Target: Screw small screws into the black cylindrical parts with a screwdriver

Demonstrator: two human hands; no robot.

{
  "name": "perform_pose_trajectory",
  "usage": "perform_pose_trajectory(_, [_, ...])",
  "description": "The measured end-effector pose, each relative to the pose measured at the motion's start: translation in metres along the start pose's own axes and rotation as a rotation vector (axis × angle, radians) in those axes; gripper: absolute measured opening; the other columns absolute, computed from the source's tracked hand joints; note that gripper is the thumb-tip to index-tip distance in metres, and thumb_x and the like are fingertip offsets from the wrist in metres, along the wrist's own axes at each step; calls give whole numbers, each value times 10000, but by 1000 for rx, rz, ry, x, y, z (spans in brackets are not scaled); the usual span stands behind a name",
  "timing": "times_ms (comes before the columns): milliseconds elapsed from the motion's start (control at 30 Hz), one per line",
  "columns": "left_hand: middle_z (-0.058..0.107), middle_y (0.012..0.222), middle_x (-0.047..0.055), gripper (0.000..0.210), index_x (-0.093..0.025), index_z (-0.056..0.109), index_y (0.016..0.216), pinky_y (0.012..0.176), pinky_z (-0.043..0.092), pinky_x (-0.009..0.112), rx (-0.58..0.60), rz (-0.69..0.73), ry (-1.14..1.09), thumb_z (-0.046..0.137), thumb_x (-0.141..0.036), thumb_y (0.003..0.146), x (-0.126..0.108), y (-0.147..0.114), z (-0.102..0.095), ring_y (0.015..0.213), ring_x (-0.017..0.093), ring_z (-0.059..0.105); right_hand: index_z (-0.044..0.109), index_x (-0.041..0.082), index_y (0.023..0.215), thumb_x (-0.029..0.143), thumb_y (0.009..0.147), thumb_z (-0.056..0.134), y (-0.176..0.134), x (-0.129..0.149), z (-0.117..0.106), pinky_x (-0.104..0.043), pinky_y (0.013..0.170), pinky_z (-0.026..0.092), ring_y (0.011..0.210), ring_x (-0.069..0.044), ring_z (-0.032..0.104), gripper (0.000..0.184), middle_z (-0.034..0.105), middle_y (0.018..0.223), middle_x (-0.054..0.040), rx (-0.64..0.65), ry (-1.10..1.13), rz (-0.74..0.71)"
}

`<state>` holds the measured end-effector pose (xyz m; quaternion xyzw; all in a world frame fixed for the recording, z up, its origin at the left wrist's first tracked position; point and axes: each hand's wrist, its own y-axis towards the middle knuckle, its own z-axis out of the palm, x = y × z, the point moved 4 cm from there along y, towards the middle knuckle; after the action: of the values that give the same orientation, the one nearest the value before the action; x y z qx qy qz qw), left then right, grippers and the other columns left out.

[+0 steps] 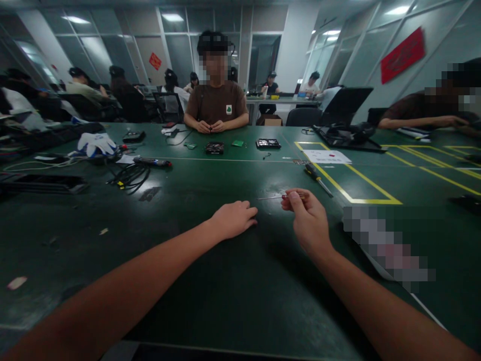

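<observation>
My right hand [310, 220] is closed around the handle of a small screwdriver [269, 198], held above the green table [210, 291]. Its thin metal shaft points left, and a bit of red and yellow handle shows between thumb and fingers. Just left of the shaft, my left hand [235, 219] rests low over the tabletop with loosely bent fingers slightly apart and nothing visible in it. Beyond my right hand lies a larger black and yellow screwdriver [318, 178].
Opposite sits a person in a brown shirt [217, 105]. Between us lie a dark boxy device [214, 147], another device [268, 143] and a green circuit board [238, 144]. Black cables [130, 178], white gloves [96, 144] and a pen-shaped tool [152, 162] are left; a paper sheet [326, 156] is right.
</observation>
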<state>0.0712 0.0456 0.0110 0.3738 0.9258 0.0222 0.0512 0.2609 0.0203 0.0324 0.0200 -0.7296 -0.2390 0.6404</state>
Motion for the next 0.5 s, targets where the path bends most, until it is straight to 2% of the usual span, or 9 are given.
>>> perform_pose_trajectory(67, [673,1137,110,279,-191,638,1179,796,544,363,-38,-12,-72,528,-399,1030,7,-4,-1,1022,274,665,690,228,991,546,936,655,0,-1,0,-403,775,580,786,-208,684,325,716,870,-36,5,0,7])
perform_pose_trajectory(133, [692,1096,89,260,-199,637,1149,774,526,353,-85,-84,-225,546,-404,1019,21,-11,-4,969,254,669,691,227,993,548,933,658,1,-1,-1,-398,767,580,783,-206,685,328,715,870,-36,10,2,13])
perform_pose_trajectory(267, [698,961,64,220,-185,639,1054,721,485,316,-311,-374,-683,576,-381,977,68,-31,-18,839,200,638,692,222,995,534,931,667,2,-4,0,-391,779,573,788,-199,681,319,714,875,-34,18,24,23])
perform_pose_trajectory(333, [663,856,38,161,-174,620,980,614,426,272,-417,-535,-911,593,-327,939,98,-49,-26,707,154,575,691,219,991,527,929,672,2,-5,0,-388,781,566,783,-195,676,315,712,868,-32,24,32,31])
perform_pose_trajectory(400, [631,851,19,137,-174,595,973,526,333,237,-554,-650,-1164,600,-298,914,127,-72,-35,649,124,525,689,218,987,530,928,672,2,-6,0,-383,771,563,774,-192,672,318,711,863,-30,24,35,33])
perform_pose_trajectory(467, [596,856,9,151,-163,598,1011,511,305,223,-754,-720,-1402,605,-248,887,155,-102,-47,646,108,504,687,217,985,536,928,669,2,-6,1,-377,761,562,768,-190,671,324,711,862,-30,21,36,31])
perform_pose_trajectory(500, [578,861,7,175,-154,594,1042,534,334,216,-784,-740,-1448,595,-254,898,167,-118,-52,666,105,507,686,216,985,538,929,668,2,-7,1,-376,758,563,768,-190,672,327,711,862,-30,21,34,32])
